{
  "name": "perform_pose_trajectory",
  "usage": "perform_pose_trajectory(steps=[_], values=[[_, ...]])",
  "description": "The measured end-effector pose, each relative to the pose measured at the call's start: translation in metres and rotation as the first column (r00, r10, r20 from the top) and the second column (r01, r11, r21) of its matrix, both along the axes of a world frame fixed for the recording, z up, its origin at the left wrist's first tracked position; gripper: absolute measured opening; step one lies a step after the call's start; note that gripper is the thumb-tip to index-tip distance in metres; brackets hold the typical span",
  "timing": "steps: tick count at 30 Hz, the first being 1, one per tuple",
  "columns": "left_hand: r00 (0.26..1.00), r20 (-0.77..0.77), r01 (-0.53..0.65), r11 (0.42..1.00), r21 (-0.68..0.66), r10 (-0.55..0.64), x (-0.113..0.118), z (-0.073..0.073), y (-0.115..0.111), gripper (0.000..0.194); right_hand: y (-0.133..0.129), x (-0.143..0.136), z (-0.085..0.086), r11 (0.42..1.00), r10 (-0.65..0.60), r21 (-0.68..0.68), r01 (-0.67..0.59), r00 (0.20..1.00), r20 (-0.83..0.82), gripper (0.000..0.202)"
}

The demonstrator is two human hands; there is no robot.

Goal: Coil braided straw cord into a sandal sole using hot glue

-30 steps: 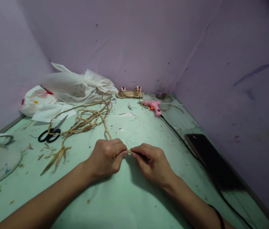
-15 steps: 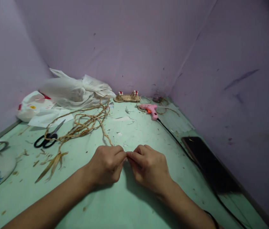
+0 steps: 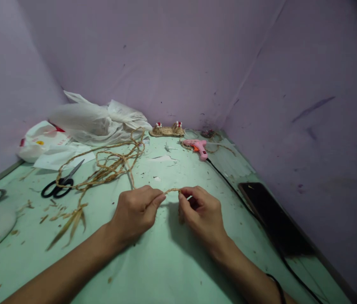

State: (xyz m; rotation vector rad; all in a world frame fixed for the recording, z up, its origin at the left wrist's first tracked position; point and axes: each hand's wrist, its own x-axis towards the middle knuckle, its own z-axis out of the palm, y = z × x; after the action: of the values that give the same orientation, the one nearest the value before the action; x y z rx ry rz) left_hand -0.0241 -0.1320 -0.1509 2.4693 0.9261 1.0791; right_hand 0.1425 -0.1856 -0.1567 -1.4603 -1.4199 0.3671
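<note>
A twisted tan cord (image 3: 172, 190) spans the short gap between my two hands above the green table. My left hand (image 3: 140, 207) is closed, pinching the cord between thumb and fingers. The cord's other end pinches between the thumb and fingertips of my right hand (image 3: 202, 211). From my left hand the cord runs back to a loose tangled pile (image 3: 110, 169) at the left centre. Splayed dry strands (image 3: 70, 221) hang off the pile's near end.
Black-handled scissors (image 3: 61, 186) lie partly under the cord pile. White plastic bags (image 3: 97, 120) are behind. A woven piece with beads (image 3: 167, 131) and a pink glue gun (image 3: 199, 148) sit farther back; a dark phone (image 3: 271, 217) lies right, beside the black cable.
My hands, touching before, have moved apart, and a short stretch of cord now shows between them. The view has shifted slightly.
</note>
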Motion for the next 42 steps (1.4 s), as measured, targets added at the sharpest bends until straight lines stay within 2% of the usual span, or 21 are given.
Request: perform_pose_trajectory(steps=[2, 4, 5, 7, 9, 11, 13, 16, 18, 22, 24, 25, 28, 35, 39, 42], values=[[0.999, 0.045, 0.001, 0.985, -0.17, 0.007, 0.004, 0.005, -0.006, 0.024, 0.001, -0.003, 0.0, 1.0, -0.007, -0.021, 0.006, 0.998, -0.056, 0.013], [0.996, 0.078, -0.007, 0.917, -0.399, 0.042, 0.01, 0.01, -0.01, 0.027, 0.001, -0.006, 0.0, 0.999, -0.008, -0.051, 0.002, 0.991, -0.132, 0.014], [0.994, 0.091, -0.005, 0.856, -0.516, 0.061, 0.013, 0.012, -0.012, 0.029, 0.001, -0.008, 0.0, 0.998, -0.009, -0.067, -0.002, 0.985, -0.173, 0.015], [0.987, 0.127, 0.023, 0.682, -0.731, 0.102, 0.018, 0.014, -0.014, 0.031, 0.002, -0.011, 0.0, 0.995, -0.014, -0.095, -0.01, 0.967, -0.253, 0.016], [0.978, 0.163, 0.074, 0.513, -0.855, 0.131, 0.022, 0.016, -0.014, 0.032, 0.002, -0.014, 0.0, 0.994, -0.02, -0.107, -0.015, 0.948, -0.318, 0.016], [0.976, 0.167, 0.097, 0.408, -0.908, 0.141, 0.024, 0.015, -0.012, 0.032, 0.002, -0.015, 0.0, 0.995, -0.025, -0.103, -0.014, 0.932, -0.361, 0.016], [0.976, 0.155, 0.093, 0.352, -0.931, 0.152, 0.024, 0.014, -0.009, 0.031, 0.001, -0.016, -0.001, 0.995, -0.028, -0.095, -0.009, 0.922, -0.387, 0.015], [0.97, 0.152, 0.105, 0.235, -0.966, 0.192, 0.022, 0.013, -0.005, 0.034, -0.001, -0.017, -0.001, 0.997, -0.027, -0.079, -0.007, 0.909, -0.416, 0.014], [0.974, 0.165, 0.139, 0.166, -0.976, 0.154, 0.02, 0.014, -0.003, 0.04, -0.002, -0.018, -0.001, 0.998, -0.018, -0.063, -0.011, 0.895, -0.445, 0.013], [0.983, 0.182, 0.181, 0.085, -0.98, 0.005, 0.015, 0.016, 0.001, 0.043, -0.003, -0.02, 0.001, 0.999, -0.002, -0.043, -0.024, 0.852, -0.524, 0.011], [0.984, 0.175, 0.178, 0.074, -0.981, -0.037, 0.014, 0.016, 0.0, 0.044, -0.002, -0.019, 0.004, 0.998, -0.003, -0.058, -0.038, 0.811, -0.586, 0.011], [0.984, 0.17, 0.174, 0.086, -0.981, -0.052, 0.014, 0.015, 0.0, 0.044, -0.001, -0.019, 0.006, 0.997, -0.008, -0.068, -0.044, 0.789, -0.615, 0.011], [0.987, 0.152, 0.159, 0.17, -0.973, -0.052, 0.015, 0.013, -0.002, 0.043, 0.001, -0.017, 0.008, 0.995, -0.025, -0.088, -0.044, 0.751, -0.66, 0.013], [0.996, 0.09, 0.091, 0.318, -0.944, -0.019, 0.019, 0.005, -0.006, 0.04, 0.003, -0.012, 0.008, 0.991, 0.001, -0.1, -0.092, 0.741, -0.671, 0.015], [0.998, 0.05, 0.055, 0.376, -0.925, -0.022, 0.019, 0.004, -0.009, 0.041, 0.0, -0.011, 0.008, 0.987, 0.036, -0.094, -0.133, 0.741, -0.67, 0.018], [0.999, 0.033, 0.039, 0.398, -0.916, -0.022, 0.02, 0.007, -0.01, 0.041, -0.002, -0.01, 0.006, 0.983, 0.071, -0.079, -0.167, 0.735, -0.674, 0.02]])
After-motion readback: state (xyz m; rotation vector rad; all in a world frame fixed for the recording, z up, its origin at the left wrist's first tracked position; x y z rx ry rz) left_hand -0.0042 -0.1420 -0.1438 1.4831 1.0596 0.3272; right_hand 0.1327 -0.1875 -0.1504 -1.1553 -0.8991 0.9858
